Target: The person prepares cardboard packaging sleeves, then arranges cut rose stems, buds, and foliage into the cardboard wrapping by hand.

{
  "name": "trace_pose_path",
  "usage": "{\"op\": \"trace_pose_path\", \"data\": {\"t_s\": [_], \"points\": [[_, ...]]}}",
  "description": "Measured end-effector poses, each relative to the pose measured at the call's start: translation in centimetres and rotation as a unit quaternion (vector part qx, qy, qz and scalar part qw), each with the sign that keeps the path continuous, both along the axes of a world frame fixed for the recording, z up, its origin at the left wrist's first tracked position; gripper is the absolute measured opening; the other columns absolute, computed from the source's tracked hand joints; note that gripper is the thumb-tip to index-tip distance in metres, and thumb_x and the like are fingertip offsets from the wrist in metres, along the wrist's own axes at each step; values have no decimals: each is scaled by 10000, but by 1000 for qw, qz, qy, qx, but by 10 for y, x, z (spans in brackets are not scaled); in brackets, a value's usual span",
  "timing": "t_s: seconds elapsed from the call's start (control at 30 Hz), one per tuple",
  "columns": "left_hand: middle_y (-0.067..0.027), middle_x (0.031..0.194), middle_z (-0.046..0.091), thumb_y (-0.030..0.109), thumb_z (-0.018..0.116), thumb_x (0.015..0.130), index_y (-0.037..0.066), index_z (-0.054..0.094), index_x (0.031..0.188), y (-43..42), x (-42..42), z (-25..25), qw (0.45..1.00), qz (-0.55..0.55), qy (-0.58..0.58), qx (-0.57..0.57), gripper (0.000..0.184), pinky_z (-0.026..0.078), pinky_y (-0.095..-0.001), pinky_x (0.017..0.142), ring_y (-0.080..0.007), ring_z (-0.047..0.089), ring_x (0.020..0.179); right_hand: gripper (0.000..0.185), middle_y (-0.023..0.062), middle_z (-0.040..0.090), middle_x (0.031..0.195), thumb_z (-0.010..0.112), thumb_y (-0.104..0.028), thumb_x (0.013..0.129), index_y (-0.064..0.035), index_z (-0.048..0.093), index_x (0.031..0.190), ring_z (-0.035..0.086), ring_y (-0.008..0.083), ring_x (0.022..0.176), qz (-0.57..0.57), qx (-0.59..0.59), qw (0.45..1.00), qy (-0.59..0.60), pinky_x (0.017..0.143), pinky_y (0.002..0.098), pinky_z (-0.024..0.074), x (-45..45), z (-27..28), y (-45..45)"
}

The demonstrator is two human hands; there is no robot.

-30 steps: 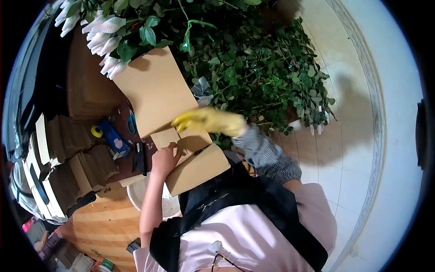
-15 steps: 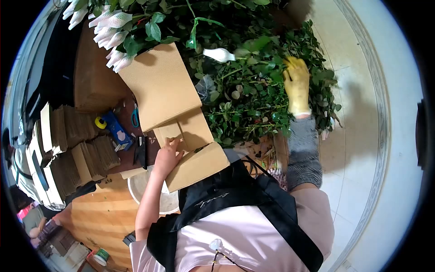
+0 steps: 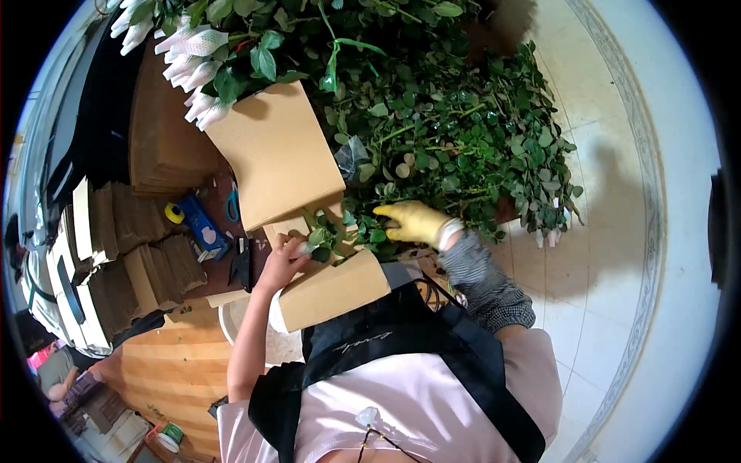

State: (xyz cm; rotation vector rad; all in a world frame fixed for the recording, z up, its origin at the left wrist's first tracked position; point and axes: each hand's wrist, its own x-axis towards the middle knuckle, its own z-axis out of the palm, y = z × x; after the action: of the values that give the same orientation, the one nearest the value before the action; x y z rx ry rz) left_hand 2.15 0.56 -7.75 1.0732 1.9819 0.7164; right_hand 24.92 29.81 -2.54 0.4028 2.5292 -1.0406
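Note:
A leafy rose stem (image 3: pixel 328 235) lies across the folded corrugated cardboard (image 3: pixel 336 289) in front of me. My bare left hand (image 3: pixel 284 264) is closed at its left end, around a pale bud partly hidden by the fingers. My right hand (image 3: pixel 414 222), in a yellow glove, is closed around leafy growth at the stem's right side; the grip itself is partly covered by leaves. Just beyond my hands rests a stack of cardboard sheets (image 3: pixel 278 150). A big heap of leafy rose stems (image 3: pixel 463 147) spreads behind and right of my right hand.
Roses in white net sleeves (image 3: pixel 193 58) hang at the upper left. Bundled cardboard pieces (image 3: pixel 123 239) stand left, near a blue box (image 3: pixel 202 225) and teal-handled scissors (image 3: pixel 232 204). A white bucket (image 3: pixel 239 320) is below my left forearm. Pale floor tiles (image 3: pixel 602 231) run along the right.
My right hand has come left and nearer from the far side of the heap. A white-sleeved rose has left the heap, and a leafy stem now lies on the cardboard at my left fingers.

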Motion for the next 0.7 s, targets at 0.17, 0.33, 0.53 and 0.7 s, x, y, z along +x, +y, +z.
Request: {"op": "trace_pose_path", "data": {"t_s": [0.17,0.33,0.53,0.7], "points": [[-191,1165,557,139,745,835,53,627,1247,-6,7,-5,998,25,-8,51,437,520,-410,915,-384,617,1062,399,98,639,1297,608,-67,895,-100,606,1293,580,304,1201,-138,338,884,293,1034,427,458,-50,35,77],[-193,1157,559,128,737,840,43,623,1242,-5,9,-2,998,32,17,57,427,517,-406,916,-373,619,1060,312,72,701,954,589,-73,883,-145,674,1174,661,255,963,-46,406,903,130,1057,389,443,-65,-30,104],[-196,1174,560,145,729,862,45,623,1244,-5,14,3,995,55,25,74,408,513,-408,922,-380,614,1077,254,100,685,824,613,-18,858,-130,721,1058,646,286,871,-264,561,749,236,900,432,525,29,72,141],[-196,1180,567,174,732,862,56,621,1248,-5,12,-8,995,57,5,77,419,520,-419,913,-399,613,1078,289,154,691,1136,656,-50,917,-92,678,1202,616,347,1143,-276,333,859,274,983,422,491,80,106,92]]}}
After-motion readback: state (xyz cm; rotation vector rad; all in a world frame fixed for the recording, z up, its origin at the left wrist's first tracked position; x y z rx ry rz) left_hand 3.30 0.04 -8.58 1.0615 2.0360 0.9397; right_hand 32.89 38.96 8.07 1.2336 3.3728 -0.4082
